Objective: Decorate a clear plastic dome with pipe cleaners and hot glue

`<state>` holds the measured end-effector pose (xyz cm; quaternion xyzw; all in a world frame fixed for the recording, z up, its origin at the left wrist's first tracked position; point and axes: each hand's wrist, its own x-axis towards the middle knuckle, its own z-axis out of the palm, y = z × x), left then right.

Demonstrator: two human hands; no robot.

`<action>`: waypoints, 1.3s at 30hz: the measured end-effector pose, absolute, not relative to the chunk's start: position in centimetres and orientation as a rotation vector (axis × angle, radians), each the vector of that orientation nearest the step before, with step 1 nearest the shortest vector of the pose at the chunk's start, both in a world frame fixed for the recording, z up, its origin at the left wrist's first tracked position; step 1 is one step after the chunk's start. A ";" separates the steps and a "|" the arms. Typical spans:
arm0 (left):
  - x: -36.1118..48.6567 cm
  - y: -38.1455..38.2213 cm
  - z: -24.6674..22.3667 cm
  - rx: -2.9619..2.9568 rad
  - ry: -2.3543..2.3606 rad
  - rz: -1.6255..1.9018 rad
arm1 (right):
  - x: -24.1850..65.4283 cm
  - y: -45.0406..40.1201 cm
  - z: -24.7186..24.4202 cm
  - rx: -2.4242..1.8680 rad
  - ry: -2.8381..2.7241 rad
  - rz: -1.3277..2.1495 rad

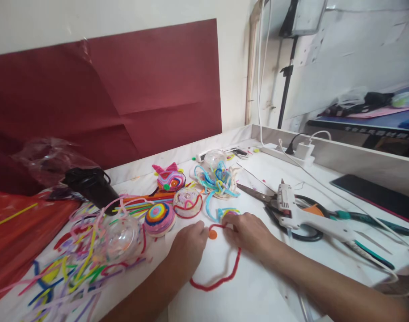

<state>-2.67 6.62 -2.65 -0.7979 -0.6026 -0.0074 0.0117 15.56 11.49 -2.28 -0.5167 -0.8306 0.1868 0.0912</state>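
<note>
A red fuzzy stem (221, 282) hangs in a loop between my hands over the white table. My left hand (190, 246) is closed beside a small orange disc (212, 234), its fingertips pressed together at one part of the stem. On the disc's other side my right hand (246, 230) is closed on the stem, fingers bent. Just behind the hands sit a ball with coloured rings (159, 219), a pale ball with a red stem on it (187, 203) and a tangle of blue stems (221, 181).
A white glue gun (305, 214), scissors (258, 194) and green-handled pliers (372, 218) lie right. Loose coloured stems (70, 273) and a clear plastic ball (121, 237) are left. A phone (378, 194) and a power strip (300, 156) lie back right.
</note>
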 end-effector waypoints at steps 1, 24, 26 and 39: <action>-2.7 6.6 -2.7 -2.481 -1.889 -0.030 | 15.6 11.5 -2.3 -1.531 -2.473 0.556; -2.2 6.6 -2.8 -2.432 -2.315 -0.386 | 15.7 11.2 -2.6 -1.514 -2.563 0.507; -2.2 6.6 -2.9 -2.437 -2.299 -0.375 | 15.8 11.2 -2.8 -1.511 -2.560 0.498; -2.6 6.4 -3.7 -2.506 -2.120 -0.243 | 15.8 11.2 -3.4 -1.503 -2.548 0.481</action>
